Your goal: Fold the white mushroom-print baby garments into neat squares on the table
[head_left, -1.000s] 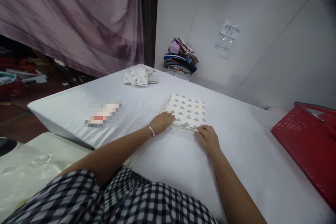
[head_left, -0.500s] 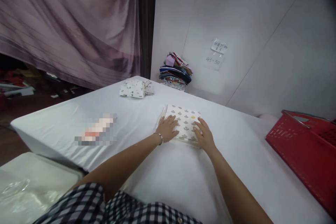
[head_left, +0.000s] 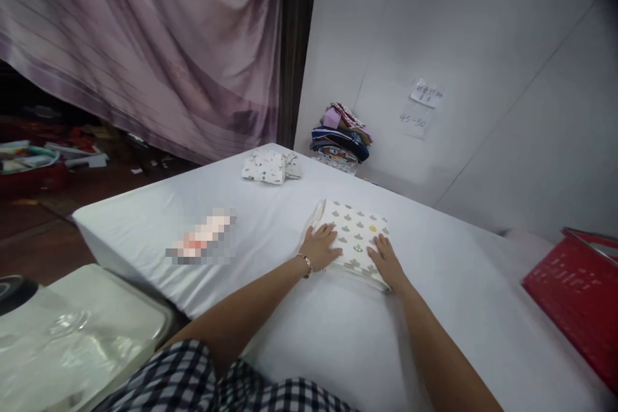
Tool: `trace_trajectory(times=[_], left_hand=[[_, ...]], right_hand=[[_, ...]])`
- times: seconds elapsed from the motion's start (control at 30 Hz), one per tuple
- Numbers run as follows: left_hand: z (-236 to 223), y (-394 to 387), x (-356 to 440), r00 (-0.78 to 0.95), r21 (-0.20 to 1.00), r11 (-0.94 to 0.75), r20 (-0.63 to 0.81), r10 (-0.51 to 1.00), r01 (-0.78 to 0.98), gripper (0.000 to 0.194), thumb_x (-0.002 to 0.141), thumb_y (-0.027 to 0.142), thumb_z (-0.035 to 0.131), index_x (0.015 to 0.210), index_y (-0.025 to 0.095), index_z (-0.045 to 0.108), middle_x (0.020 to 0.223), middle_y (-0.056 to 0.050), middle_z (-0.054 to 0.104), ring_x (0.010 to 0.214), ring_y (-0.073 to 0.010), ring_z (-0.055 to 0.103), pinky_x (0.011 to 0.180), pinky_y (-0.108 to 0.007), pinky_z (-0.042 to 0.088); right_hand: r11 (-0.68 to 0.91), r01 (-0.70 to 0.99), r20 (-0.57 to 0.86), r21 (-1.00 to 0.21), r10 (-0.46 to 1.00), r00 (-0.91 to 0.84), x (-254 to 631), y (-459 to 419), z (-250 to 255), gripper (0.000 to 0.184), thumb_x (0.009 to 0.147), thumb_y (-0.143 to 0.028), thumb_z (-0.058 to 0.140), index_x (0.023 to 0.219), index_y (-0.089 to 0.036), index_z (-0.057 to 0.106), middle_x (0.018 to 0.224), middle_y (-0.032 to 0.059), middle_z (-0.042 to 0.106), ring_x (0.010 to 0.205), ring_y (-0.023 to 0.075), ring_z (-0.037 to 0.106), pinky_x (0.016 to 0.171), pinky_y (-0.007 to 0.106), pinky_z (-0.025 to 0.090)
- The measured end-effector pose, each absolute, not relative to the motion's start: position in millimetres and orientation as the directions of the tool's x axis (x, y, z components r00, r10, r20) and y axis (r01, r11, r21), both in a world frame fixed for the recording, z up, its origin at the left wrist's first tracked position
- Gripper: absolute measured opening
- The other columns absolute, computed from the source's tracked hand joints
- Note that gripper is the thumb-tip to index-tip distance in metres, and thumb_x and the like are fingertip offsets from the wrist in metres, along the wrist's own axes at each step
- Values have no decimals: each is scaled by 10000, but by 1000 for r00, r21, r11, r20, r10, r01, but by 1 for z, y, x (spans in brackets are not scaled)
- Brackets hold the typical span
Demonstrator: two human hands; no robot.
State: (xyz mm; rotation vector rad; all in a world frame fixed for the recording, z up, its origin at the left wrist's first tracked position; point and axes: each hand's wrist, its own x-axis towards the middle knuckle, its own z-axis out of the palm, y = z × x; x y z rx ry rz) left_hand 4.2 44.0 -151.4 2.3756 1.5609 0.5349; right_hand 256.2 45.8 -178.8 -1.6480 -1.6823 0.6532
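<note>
A folded white cloth with grey and yellow prints (head_left: pixel 357 232) lies on the white-covered table (head_left: pixel 270 232). My left hand (head_left: pixel 321 247) rests flat on the cloth's near left part, fingers stretched out. My right hand (head_left: pixel 385 259) lies flat on its near right edge, fingers also stretched. A bracelet circles my left wrist. Neither hand holds anything.
A smaller folded printed cloth (head_left: pixel 270 166) lies at the table's far corner. A stack of coloured folded clothes (head_left: pixel 341 137) stands against the white wall. A red basket (head_left: pixel 577 296) sits at the right. A blurred object (head_left: pixel 201 244) lies on the left.
Both hands moved from the cloth's near corners onto its top and now press flat on it. The cloth has stayed in place while the camera shifted.
</note>
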Motion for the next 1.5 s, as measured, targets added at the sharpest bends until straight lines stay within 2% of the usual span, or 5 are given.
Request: trace_trajectory(times=[0.27,0.53,0.73,1.33,1.5], left_hand=[[-157,57,-33,-198,739,96,51,979,667,304,822,313,472,1077,193,587,1102,-50,615,940,-170,584,848,-276,435],[-143,57,-27,-195,661,77,106,975,747,251,806,408,490,908,204,596,1022,-49,593,942,-181,564,777,-272,424],[-130,70,-17,-102,530,130,-82,991,838,388,702,553,565,793,178,606,1000,-105,584,939,-255,570,751,-315,426],[-129,64,-9,-140,579,50,112,984,814,158,770,352,543,774,201,498,899,-48,581,871,-184,548,739,-282,401],[-133,69,-13,-212,645,183,-33,977,742,195,796,386,515,743,199,507,776,-23,624,770,-165,584,657,-251,414]], right_hand=[[-110,280,4,-954,926,378,269,35,-178,685,712,-539,570,1316,-238,453,1411,10,364,1297,225,325,1080,327,246],[-69,173,1,-983,928,374,266,27,-190,731,678,-498,623,1320,-197,445,1380,36,415,1257,227,388,1060,332,297],[-73,251,20,-965,937,348,264,21,-182,700,685,-496,612,1300,-192,473,1384,28,409,1280,226,352,1086,325,238],[-3,338,105,-941,947,303,270,26,-192,618,692,-482,603,1251,-230,525,1366,17,436,1264,222,379,1086,349,247],[20,314,120,-949,945,304,270,27,-194,612,680,-478,615,1228,-214,544,1363,30,441,1268,217,374,1088,347,236]])
